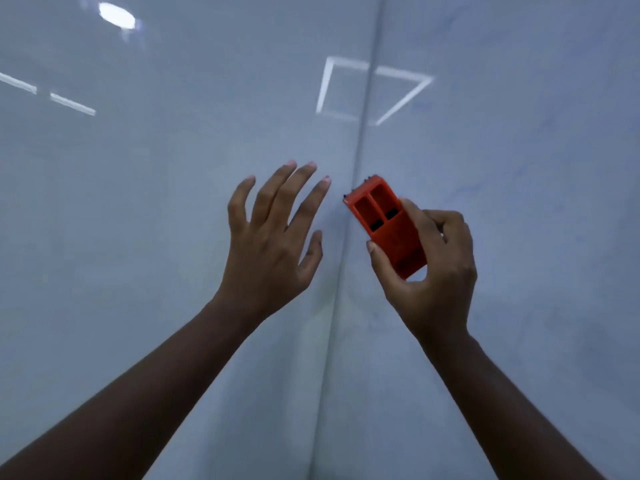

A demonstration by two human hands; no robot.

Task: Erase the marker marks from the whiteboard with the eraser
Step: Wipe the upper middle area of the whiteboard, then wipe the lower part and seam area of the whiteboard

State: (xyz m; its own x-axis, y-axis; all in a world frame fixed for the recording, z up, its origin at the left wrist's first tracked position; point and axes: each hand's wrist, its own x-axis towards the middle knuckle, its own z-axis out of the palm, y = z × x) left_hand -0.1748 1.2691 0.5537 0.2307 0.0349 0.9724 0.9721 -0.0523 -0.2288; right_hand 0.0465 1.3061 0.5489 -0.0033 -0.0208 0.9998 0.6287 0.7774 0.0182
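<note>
Right-hand grip: I pinch the orange eraser between thumb and curled fingers, its far end against the whiteboard. Left of that grip, my left hand spreads with straight fingers, holding nothing.

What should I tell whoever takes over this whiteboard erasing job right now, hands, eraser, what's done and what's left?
Left hand: open, fingers spread, at the whiteboard just left of the panel seam; contact unclear.
Right hand: grips the orange eraser by its lower end, top end at the board right of the seam.
Done: left panel shows no marks, only light reflections.
Left: faint blue smears on the right panel, beside and above the eraser. Wipe these next, probably with firmer strokes.
</note>
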